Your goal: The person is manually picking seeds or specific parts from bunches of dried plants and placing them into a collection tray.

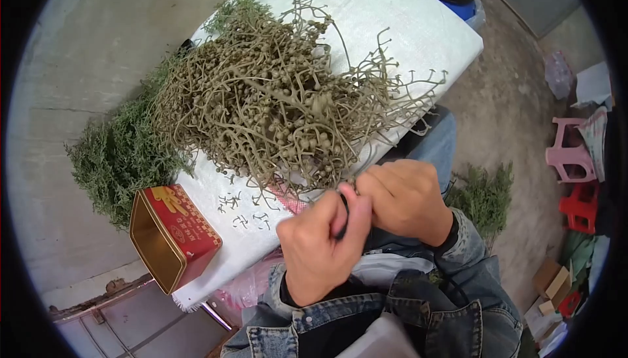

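A big tangle of dried, brownish-green stalks with small round fruits (265,98) lies on a white woven sack (392,19) in front of me. My left hand (321,245) is curled around a dark curved object (342,218), mostly hidden by the fingers. Beside it, my right hand (402,201) is closed in a fist, thumb side against the left fingertips. A bit of thin stem (352,186) shows between the two hands, at the near edge of the tangle. What the right palm covers is hidden.
An open red and gold tin (179,233) lies tilted on the sack's left corner. Green feathery sprigs (125,156) pile against the wall, and more greenery (483,201) is on the floor. Pink (571,149) and red plastic stools (580,208) stand right; a blue barrel (458,7) stands behind.
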Demonstrator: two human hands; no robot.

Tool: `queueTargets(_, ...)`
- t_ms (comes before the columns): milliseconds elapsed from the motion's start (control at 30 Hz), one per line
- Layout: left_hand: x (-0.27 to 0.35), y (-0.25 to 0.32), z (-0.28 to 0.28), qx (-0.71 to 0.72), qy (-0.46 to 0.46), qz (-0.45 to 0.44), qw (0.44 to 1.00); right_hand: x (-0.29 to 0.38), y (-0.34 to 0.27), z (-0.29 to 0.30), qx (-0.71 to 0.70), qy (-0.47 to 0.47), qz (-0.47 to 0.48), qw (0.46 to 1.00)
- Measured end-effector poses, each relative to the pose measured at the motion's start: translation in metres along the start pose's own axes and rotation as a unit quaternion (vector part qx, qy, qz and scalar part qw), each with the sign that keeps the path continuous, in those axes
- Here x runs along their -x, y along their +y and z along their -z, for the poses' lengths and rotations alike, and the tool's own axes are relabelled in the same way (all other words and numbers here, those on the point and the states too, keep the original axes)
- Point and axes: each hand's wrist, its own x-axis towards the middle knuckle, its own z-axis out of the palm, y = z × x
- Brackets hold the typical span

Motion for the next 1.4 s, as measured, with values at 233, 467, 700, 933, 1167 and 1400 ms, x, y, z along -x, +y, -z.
queueTargets(233,-0.029,-0.036,0.007,0.152,-0.181,0.034,0.971,0.006,0.001,-0.013,-0.106,-0.008,0.007,0.994)
queueTargets(467,-0.028,-0.059,0.013,0.39,-0.292,0.157,0.859,0.004,0.008,-0.014,-0.306,-0.081,-0.022,0.948)
queueTargets(700,-0.022,-0.079,0.0,0.813,-0.286,0.159,0.482,0.01,0.015,-0.021,-0.584,-0.066,-0.148,0.796)
queueTargets(933,-0.021,-0.056,0.001,0.514,-0.293,0.183,0.785,0.008,0.013,-0.018,-0.334,0.007,-0.089,0.938)
queueTargets(1167,-0.03,-0.046,-0.015,0.348,-0.278,0.082,0.892,0.01,0.006,-0.001,-0.162,-0.021,-0.046,0.986)
queueTargets(1400,-0.035,-0.031,-0.015,0.451,-0.27,0.25,0.813,0.009,0.008,0.007,-0.191,-0.082,-0.078,0.975)
